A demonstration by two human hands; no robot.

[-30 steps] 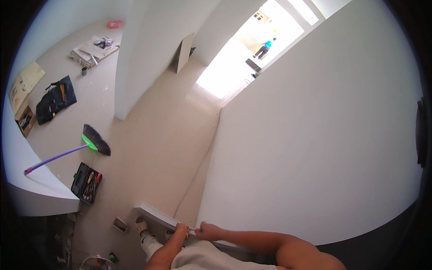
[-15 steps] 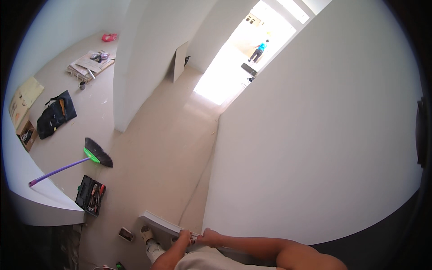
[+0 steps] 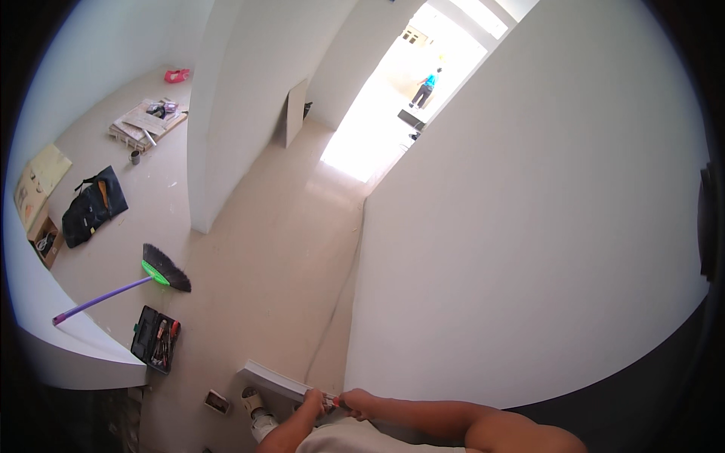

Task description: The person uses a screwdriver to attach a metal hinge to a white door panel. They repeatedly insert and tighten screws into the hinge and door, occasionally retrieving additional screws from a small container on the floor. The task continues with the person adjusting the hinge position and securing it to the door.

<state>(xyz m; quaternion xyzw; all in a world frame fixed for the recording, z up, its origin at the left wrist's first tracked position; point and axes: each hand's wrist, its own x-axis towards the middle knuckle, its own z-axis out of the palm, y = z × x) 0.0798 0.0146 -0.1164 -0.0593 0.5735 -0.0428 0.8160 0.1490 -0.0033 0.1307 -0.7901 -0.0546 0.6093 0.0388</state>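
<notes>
Both hands meet at 6 o'clock, low in the frame, right at the foot of the white wall (image 3: 529,226). Left hand (image 3: 313,399) and right hand (image 3: 356,402) are clenched round a small tool (image 3: 331,404) with a reddish bit showing between them; too small to say what kind. Two-hand grip looks like it's for steadying or pressing the tool at the wall's base, where it meets the floor (image 3: 264,249).

The tool sits just beside the end of a long white strip (image 3: 273,379), possibly touching it. The strip runs toward 8 o'clock from the hands and looks like trim or a board edge, laid near the wall. Can't tell if it rests flat on the floor.

A shoe (image 3: 257,411) is planted just left of the hands, next to a small box (image 3: 217,402). My guess: the person is leaning down and forward.

Other kit is kept within reach but off the work line:
- open black tool case (image 3: 155,340) at 8 o'clock
- broom (image 3: 124,287) with purple handle and green head, lying flat above it
- black bag (image 3: 92,205) at 10 o'clock
- stack of boards (image 3: 147,121) at 11 o'clock

A board (image 3: 296,112) leans upright on the far wall at 12 o'clock. Another person (image 3: 424,87) stands well apart in the bright doorway at 1 o'clock.
</notes>
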